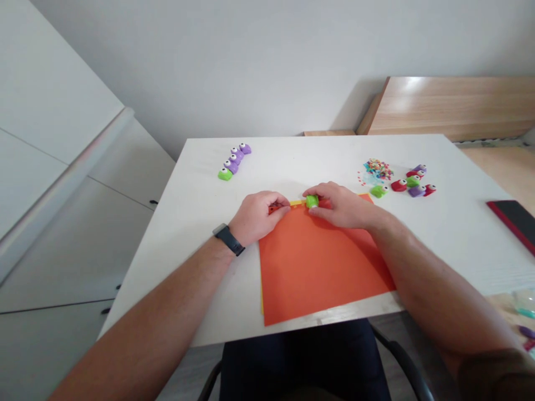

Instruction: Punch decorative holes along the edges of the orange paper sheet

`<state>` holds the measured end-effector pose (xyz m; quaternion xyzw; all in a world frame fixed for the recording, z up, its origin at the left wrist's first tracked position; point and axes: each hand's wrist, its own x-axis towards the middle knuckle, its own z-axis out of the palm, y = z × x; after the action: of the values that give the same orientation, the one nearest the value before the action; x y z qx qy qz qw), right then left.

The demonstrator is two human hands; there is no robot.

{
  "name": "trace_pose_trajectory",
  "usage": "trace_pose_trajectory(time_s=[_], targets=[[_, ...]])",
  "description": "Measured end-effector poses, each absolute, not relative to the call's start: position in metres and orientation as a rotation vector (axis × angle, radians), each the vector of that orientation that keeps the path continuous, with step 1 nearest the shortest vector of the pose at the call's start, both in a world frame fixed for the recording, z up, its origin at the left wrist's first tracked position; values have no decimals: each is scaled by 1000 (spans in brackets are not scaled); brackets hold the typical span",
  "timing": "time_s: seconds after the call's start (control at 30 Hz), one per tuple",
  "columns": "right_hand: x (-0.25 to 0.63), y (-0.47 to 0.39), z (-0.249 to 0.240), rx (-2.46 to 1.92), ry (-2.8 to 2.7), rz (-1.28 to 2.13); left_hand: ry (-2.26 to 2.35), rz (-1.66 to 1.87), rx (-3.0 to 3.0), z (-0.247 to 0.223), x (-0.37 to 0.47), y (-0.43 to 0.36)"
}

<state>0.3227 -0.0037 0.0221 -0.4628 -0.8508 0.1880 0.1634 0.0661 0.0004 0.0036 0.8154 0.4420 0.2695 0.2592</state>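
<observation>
At the far edge of the orange paper (326, 262), small cuts seem to show left of the green punch (311, 201), and a heap of confetti (378, 169) suggests much punching is done. How much edge is left cannot be told; the right hand (343, 206) covers part. The green punch sits on that edge, between right thumb and fingers, which grip it; the left hand (259, 216) pinches the paper beside it, a yellow sheet (297, 203) peeking out.

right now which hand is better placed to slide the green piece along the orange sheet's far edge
Probably the right hand: it grips the green piece there, while the left hand seems to hold the orange sheet.
</observation>
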Motion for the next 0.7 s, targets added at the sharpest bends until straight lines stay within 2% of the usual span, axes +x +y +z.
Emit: trace_pose_trajectory(time_s=[0.7], targets=[[325,-5,20,-1315,-2374,559,1180,736,2221,1,67,1]])
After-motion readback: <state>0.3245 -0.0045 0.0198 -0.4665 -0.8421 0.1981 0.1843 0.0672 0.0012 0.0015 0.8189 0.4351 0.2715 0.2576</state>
